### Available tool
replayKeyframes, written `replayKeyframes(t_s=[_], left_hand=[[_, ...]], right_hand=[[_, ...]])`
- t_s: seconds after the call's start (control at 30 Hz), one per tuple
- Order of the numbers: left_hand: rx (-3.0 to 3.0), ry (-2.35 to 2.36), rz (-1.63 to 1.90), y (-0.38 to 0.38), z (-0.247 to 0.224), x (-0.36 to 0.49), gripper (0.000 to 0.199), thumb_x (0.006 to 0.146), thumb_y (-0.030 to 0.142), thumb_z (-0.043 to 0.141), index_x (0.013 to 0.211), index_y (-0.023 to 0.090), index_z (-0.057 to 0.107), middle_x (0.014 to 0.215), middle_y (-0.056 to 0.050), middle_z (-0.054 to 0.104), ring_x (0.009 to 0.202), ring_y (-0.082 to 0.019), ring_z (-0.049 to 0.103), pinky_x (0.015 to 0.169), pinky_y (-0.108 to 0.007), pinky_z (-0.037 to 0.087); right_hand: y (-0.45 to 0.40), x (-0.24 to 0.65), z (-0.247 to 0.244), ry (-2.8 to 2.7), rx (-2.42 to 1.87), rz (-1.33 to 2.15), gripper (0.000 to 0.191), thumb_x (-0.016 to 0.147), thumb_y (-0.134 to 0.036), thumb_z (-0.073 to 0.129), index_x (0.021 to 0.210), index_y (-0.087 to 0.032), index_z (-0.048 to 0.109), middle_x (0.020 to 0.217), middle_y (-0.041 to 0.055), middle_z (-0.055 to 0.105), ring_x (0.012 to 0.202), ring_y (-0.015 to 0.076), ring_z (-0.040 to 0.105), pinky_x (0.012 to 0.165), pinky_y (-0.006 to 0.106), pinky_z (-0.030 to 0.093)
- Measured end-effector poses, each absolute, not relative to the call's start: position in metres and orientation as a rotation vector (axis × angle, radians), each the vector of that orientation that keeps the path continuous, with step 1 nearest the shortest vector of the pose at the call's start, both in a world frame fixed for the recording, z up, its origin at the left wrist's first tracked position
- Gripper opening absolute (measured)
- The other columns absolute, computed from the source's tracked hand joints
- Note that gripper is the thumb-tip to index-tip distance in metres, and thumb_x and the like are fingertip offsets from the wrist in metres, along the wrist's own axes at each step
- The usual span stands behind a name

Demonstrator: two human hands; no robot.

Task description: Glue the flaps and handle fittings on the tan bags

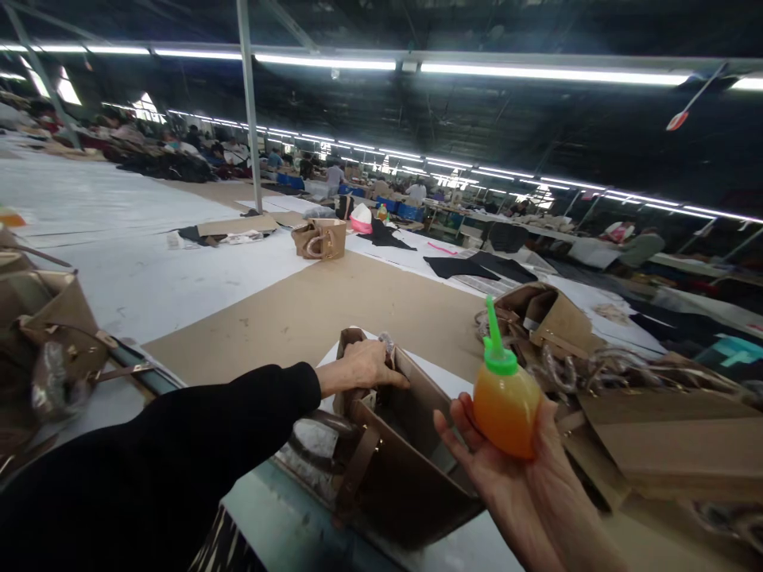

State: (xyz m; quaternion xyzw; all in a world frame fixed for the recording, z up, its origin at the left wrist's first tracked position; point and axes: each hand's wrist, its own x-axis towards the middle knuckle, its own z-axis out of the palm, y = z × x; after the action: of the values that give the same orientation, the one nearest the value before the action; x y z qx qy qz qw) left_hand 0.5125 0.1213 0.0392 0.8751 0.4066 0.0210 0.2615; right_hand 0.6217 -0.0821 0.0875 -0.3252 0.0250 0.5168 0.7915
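Note:
A brown handbag [411, 477] stands tilted at the table edge in front of me, its top open and its handles wrapped in clear plastic. My left hand [365, 367] grips the bag's upper edge at the far end, thumb stretched along the inner wall; the other fingertips are partly hidden. In my right hand [518, 477] rests a squeeze bottle [506, 405] of orange liquid with a green cap and a long green nozzle. The bottle sits upright against the palm, just right of the bag's opening, with the fingers loosely around it.
More brown handbags lie close by: several in a pile at right [673, 437], others at left [53, 334]. Another handbag [322, 238] stands farther back on brown paper [358, 294]. Black pieces [465, 266] lie beyond. A pole [249, 111] rises behind; people work far off.

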Motion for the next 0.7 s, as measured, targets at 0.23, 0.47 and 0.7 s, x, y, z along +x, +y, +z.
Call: replayKeyframes(t_s=[0.23,0.47,0.7], left_hand=[[1.879,0.754,0.323,0.135,-0.005,0.513,0.026,0.061,0.030,0.072,0.081,0.015,0.065,0.068,0.001,0.066,0.062,-0.014,0.059,0.053,-0.021,0.041],[1.533,0.568,0.377,0.140,-0.016,0.514,0.024,0.051,0.014,0.069,0.075,0.013,0.063,0.065,0.001,0.066,0.059,-0.012,0.058,0.059,-0.023,0.046],[1.512,0.542,0.477,0.140,-0.004,0.507,0.022,0.057,0.017,0.067,0.078,0.013,0.065,0.070,0.001,0.065,0.063,-0.011,0.059,0.061,-0.021,0.046]], right_hand=[[-0.077,0.614,0.098,0.152,-0.743,1.007,0.038,0.087,-0.058,0.064,0.095,-0.021,0.073,0.092,0.0115,0.070,0.079,0.0294,0.068,0.070,0.056,0.059],[-0.079,0.621,0.095,0.132,-0.762,0.953,0.040,0.083,-0.061,0.067,0.098,-0.024,0.072,0.094,0.0099,0.070,0.080,0.0287,0.068,0.071,0.055,0.059],[-0.089,0.635,0.086,0.117,-0.741,0.922,0.045,0.080,-0.063,0.070,0.095,-0.020,0.072,0.089,0.0108,0.069,0.084,0.0307,0.067,0.075,0.059,0.058]])
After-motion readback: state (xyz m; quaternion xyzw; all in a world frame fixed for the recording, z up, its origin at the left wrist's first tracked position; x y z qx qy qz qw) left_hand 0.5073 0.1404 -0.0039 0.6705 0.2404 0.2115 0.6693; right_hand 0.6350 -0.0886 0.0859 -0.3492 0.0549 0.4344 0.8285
